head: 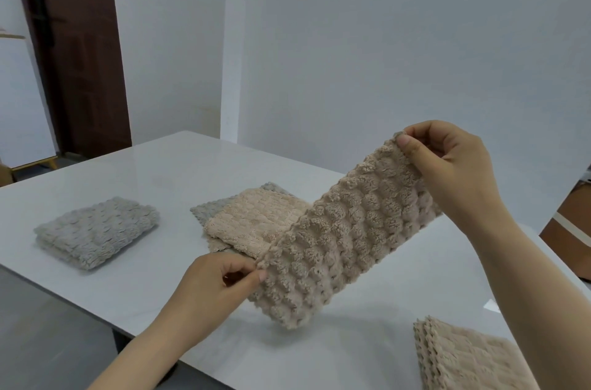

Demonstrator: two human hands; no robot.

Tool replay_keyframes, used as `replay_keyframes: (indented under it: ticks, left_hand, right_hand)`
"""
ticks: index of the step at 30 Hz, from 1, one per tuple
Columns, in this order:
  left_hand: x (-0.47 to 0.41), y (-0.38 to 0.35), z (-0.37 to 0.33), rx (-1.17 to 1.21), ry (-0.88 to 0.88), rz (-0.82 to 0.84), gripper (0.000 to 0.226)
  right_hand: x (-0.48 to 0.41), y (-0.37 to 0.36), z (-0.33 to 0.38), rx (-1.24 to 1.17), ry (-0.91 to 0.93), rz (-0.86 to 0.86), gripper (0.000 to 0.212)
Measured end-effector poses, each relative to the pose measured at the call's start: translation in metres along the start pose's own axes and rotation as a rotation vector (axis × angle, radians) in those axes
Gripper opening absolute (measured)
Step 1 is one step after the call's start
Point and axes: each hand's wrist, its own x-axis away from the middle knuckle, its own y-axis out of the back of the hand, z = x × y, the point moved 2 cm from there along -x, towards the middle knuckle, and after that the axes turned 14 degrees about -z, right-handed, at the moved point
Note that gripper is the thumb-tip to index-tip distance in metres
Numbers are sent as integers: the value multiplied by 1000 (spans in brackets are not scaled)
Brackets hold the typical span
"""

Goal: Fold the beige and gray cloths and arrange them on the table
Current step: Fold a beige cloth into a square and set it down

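Note:
A fluffy beige cloth (339, 230), folded into a long strip, hangs stretched in the air above the white table (166, 172). My left hand (217, 284) pinches its lower near end. My right hand (447, 162) pinches its upper far end. Behind it, a beige cloth (252, 217) lies flat on top of a gray cloth (204, 207) in the middle of the table. A stack of folded gray cloths (96, 230) sits at the left. Several folded beige cloths (463, 357) are stacked at the bottom right.
The table's left edge (57, 297) runs diagonally near me, with grey floor beyond it. A white wall stands close behind the table. A dark brown door (73, 47) is at the far left. A brown box (572, 223) shows past the table's right edge.

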Motion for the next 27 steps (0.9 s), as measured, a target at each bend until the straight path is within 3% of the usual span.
replay_keyframes:
  ticks: [9,19,23,27]
  left_hand:
    - [-1,17,11,53,100,-157,23]
    - [2,29,6,93,89,-182,23]
    - [-1,31,4,132,105,-236,13]
    - [-4,35,5,54,69,-185,18]
  right_hand:
    - [22,9,-34,-9,-133,-62,9]
    - [69,22,-78,-54,-385,-170,8]
    - [85,24,-90,-45,-412,-191,11]
    - [92,24,-97,-31,-431,-203,12]
